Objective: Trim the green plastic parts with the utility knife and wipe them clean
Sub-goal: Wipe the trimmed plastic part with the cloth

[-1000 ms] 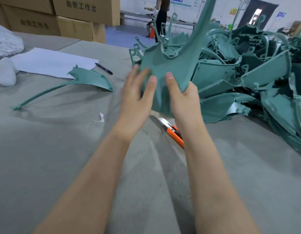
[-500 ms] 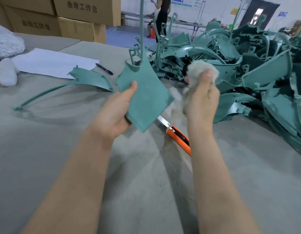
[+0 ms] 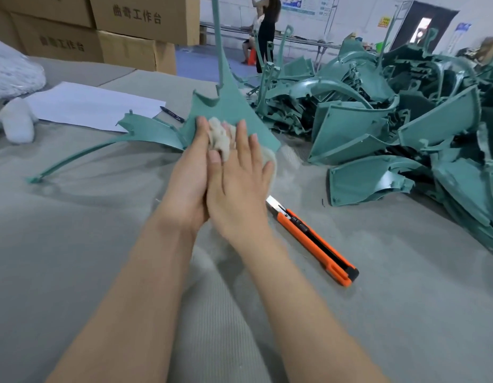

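Note:
I hold a green plastic part (image 3: 231,106) upright over the grey table; its thin stem runs up out of the frame. My left hand (image 3: 188,172) grips its lower left edge. My right hand (image 3: 240,172) holds a beige rag (image 3: 218,136) against the part's face, fingers laid over it and thumb pinching the cloth. The orange utility knife (image 3: 311,239) lies on the table just right of my right wrist, blade out and pointing away from me. A second green part (image 3: 146,131) lies flat behind my left hand.
A big heap of green parts (image 3: 391,120) fills the right side of the table. White paper (image 3: 93,106) and a pen (image 3: 172,114) lie far left, beside a white bag (image 3: 13,73). Cardboard boxes (image 3: 135,29) stand behind. A person (image 3: 269,29) stands in the background.
My right hand, which held the rag up apart from the part, has come left and down onto it. The part now faces me more squarely.

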The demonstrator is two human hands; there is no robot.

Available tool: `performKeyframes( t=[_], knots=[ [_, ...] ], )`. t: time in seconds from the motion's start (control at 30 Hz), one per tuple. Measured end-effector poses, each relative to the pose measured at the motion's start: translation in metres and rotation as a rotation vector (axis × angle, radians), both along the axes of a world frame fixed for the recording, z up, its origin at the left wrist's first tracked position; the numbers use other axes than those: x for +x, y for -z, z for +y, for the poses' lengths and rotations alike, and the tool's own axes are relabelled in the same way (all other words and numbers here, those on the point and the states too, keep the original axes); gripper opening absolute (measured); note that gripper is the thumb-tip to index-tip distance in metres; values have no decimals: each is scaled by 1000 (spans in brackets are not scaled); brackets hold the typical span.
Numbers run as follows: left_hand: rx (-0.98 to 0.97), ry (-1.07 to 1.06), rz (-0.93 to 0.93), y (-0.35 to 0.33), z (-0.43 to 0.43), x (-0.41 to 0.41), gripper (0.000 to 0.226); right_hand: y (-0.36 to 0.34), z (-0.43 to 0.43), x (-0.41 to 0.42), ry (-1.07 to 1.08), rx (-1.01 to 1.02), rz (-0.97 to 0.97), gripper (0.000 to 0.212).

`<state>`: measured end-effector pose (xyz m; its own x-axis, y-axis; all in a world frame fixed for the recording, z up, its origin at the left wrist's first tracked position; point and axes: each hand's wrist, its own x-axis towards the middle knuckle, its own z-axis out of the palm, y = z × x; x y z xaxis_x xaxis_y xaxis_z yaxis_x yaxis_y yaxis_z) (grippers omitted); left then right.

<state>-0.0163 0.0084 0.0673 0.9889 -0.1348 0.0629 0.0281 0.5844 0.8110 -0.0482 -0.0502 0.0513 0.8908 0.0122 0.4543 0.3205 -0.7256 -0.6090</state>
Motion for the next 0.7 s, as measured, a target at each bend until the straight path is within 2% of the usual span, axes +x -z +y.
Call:
performKeyframes(
  t=[0.1, 0.17, 0.33, 0.43, 0.53, 0.6, 0.7],
  knots=[
    [52, -38, -43, -1, -6, 1, 41, -30, -22, 37, 217, -46, 48, 54],
    [97, -48, -81, 0, -12, -2, 37, -52, -34, 60, 283, -68, 109, 51],
    [215, -52, -141, 3, -14, -2, 20, -68, -52, 71, 257, -32, 134, 41],
    [227, -114, -137, 3, -9, 3, 25, -40, -31, 41, 193, -184, 68, 49],
    [253, -161, -123, 3, -2, 2, 33, -8, -9, 6, 114, -177, 69, 52],
    [248, -149, -146, 4, -3, 2, 31, -10, -11, 9, 141, -109, 85, 52],
    [244, -114, -191, 3, -9, -1, 24, -40, -25, 41, 257, -137, 102, 53]
  ],
)
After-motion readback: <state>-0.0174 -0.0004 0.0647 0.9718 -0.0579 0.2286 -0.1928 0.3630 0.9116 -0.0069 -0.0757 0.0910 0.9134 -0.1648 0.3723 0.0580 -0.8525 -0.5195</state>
